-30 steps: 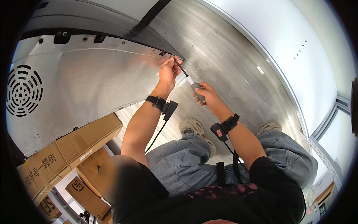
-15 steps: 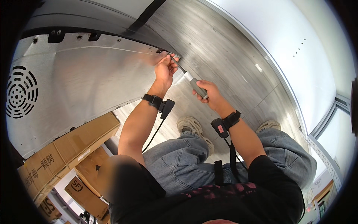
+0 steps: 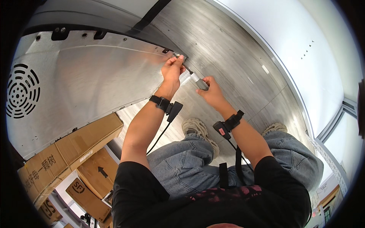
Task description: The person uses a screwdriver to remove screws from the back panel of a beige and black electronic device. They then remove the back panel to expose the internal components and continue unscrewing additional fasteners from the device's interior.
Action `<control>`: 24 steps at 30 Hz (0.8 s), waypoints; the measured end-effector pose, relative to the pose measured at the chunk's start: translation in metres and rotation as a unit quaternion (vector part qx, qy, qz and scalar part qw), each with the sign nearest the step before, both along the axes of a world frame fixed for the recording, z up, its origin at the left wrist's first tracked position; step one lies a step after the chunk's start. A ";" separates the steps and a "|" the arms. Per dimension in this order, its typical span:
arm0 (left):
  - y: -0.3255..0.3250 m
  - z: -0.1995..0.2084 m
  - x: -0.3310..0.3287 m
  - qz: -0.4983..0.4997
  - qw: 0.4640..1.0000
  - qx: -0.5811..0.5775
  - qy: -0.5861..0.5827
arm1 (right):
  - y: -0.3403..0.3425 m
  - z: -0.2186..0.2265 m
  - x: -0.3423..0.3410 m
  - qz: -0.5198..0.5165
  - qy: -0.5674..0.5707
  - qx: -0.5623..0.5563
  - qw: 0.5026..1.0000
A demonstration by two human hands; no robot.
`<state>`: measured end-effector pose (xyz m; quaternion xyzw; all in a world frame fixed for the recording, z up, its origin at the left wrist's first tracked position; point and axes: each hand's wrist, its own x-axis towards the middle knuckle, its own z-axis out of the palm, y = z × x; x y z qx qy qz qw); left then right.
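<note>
In my right hand [image 3: 211,91] is a screwdriver [image 3: 200,81] with a grey handle; the fingers close round its handle. Its dark shaft runs up and left to the far right corner of a large silver metal panel [image 3: 95,79]. My left hand [image 3: 174,70] pinches around the shaft near that corner, thumb and fingers together. The fingers cover part of the shaft, and whether a screw sits at the tip is too small to make out. Slots and holes line the panel's far edge, and a round vent pattern [image 3: 23,91] is cut into its left side.
Cardboard boxes [image 3: 87,140] are stacked below the panel on the left. A white wall panel [image 3: 289,49] curves along the right over the grey wood-look floor [image 3: 228,49]. Black straps with small devices and cables [image 3: 163,133] sit on both my wrists.
My left hand has slid slightly right along the shaft. My right hand has shifted its hold on the screwdriver handle, its fingers now nearer the end. The view has moved slightly.
</note>
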<state>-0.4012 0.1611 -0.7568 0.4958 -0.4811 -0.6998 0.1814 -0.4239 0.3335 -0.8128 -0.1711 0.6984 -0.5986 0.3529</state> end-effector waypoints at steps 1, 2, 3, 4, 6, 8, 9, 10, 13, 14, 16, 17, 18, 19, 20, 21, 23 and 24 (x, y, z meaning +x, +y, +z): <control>-0.001 0.001 -0.002 -0.002 1.000 -0.002 -0.010 | -0.001 0.000 0.001 -0.012 0.027 0.005 1.000; -0.001 0.003 -0.004 -0.004 1.000 -0.005 -0.019 | 0.001 0.001 0.000 0.001 -0.034 0.004 0.999; -0.002 0.002 -0.002 -0.009 1.000 -0.003 -0.016 | 0.002 0.012 -0.004 0.017 -0.097 0.004 0.995; -0.004 0.002 -0.001 -0.015 1.000 -0.002 -0.012 | 0.004 0.024 -0.008 0.032 -0.157 0.004 0.987; -0.006 0.003 0.000 -0.024 1.000 0.001 -0.006 | 0.010 0.045 -0.028 0.091 -0.323 -0.002 0.942; -0.006 0.004 0.001 -0.029 1.000 0.005 -0.003 | 0.015 0.042 -0.038 0.117 -0.402 -0.011 0.908; -0.006 0.005 0.000 -0.029 1.000 0.007 0.000 | 0.017 0.034 -0.038 0.115 -0.403 -0.018 0.908; -0.005 0.005 -0.001 -0.029 1.000 0.008 0.003 | 0.017 0.027 -0.038 0.112 -0.403 -0.025 0.908; -0.004 0.008 -0.001 -0.020 1.000 0.020 0.013 | 0.015 0.018 -0.032 0.105 -0.300 0.008 0.948; -0.003 0.009 -0.002 -0.016 0.999 0.026 0.017 | 0.015 0.018 -0.030 0.111 -0.274 0.010 0.955; -0.005 0.008 -0.002 -0.015 1.000 0.014 -0.003 | 0.014 0.019 -0.028 0.123 -0.221 0.015 0.967; -0.006 0.007 -0.002 -0.015 1.000 0.008 -0.014 | 0.013 0.021 -0.028 0.124 -0.213 0.026 0.969; -0.006 0.006 -0.002 -0.015 1.000 0.001 -0.025 | 0.012 0.023 -0.028 0.124 -0.204 0.037 0.970; -0.006 0.005 -0.003 -0.015 0.999 -0.006 -0.036 | 0.011 0.025 -0.028 0.125 -0.196 0.048 0.972; -0.006 0.004 -0.003 -0.015 0.999 -0.013 -0.047 | 0.012 0.022 -0.026 0.118 -0.172 0.041 0.977; -0.006 0.004 -0.004 -0.019 0.999 -0.008 -0.042 | 0.011 0.022 -0.024 0.111 -0.149 0.034 0.982; -0.006 0.005 -0.005 -0.027 0.999 0.001 -0.033 | 0.013 0.023 -0.025 0.106 -0.189 0.023 0.976; -0.006 0.006 -0.005 -0.026 0.999 0.003 -0.028 | 0.013 0.036 -0.029 0.107 -0.251 0.020 0.962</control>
